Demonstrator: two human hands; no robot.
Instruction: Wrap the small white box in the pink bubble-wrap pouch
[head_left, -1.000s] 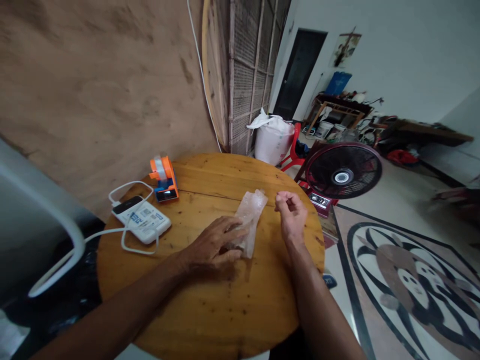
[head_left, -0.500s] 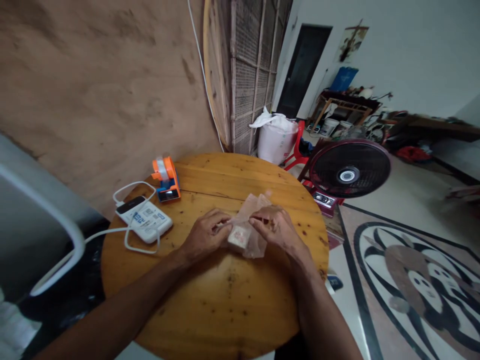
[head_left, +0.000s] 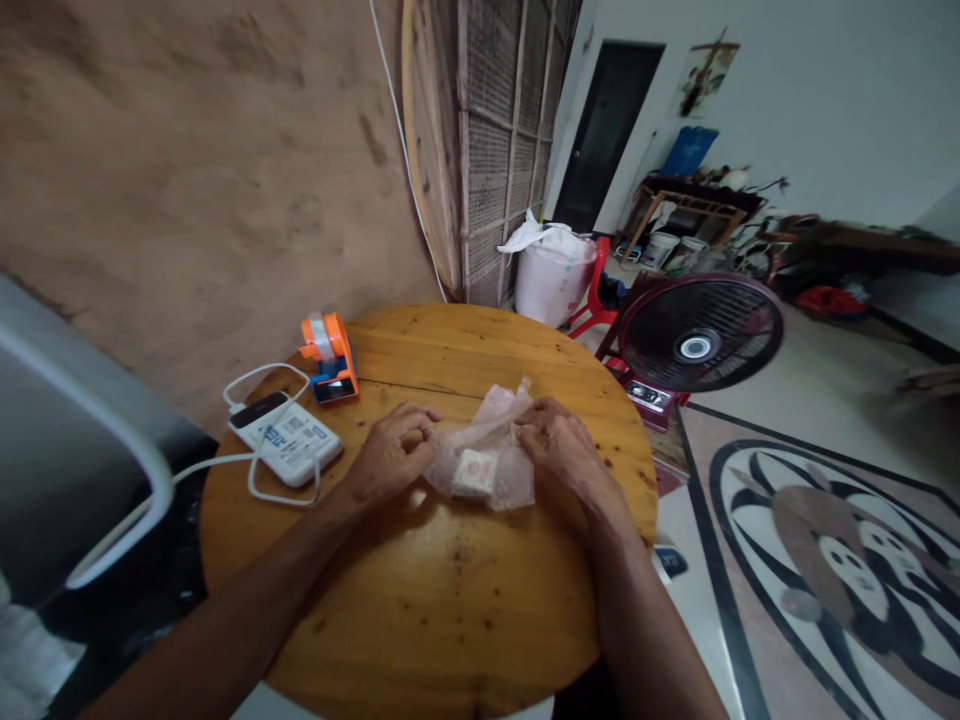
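On the round wooden table (head_left: pixel 450 640) lies a clear, crinkled plastic bag (head_left: pixel 517 485), stretched out between both hands. A small pale block with a red print (head_left: pixel 475 470) sits inside or under the film. My left hand (head_left: pixel 391 450) is closed, with thumb and forefinger pinching the bag's left edge. At the upper right side, my right hand (head_left: pixel 559 442) has its fingers curled around the gathered film. The right fingertips are partly hidden by the hand itself.
Left on the table are a white power bank (head_left: pixel 289 440) with a white cable and an orange and blue holder (head_left: pixel 330 358). A dark red fan (head_left: pixel 697 345) stands beyond the table's right edge. Behind it are a white sack (head_left: pixel 555 275) and a red chair (head_left: pixel 596 290).
My hands have moved apart, the left one leftward. The bag is spread wider to the left, and the printed block shows more fully.
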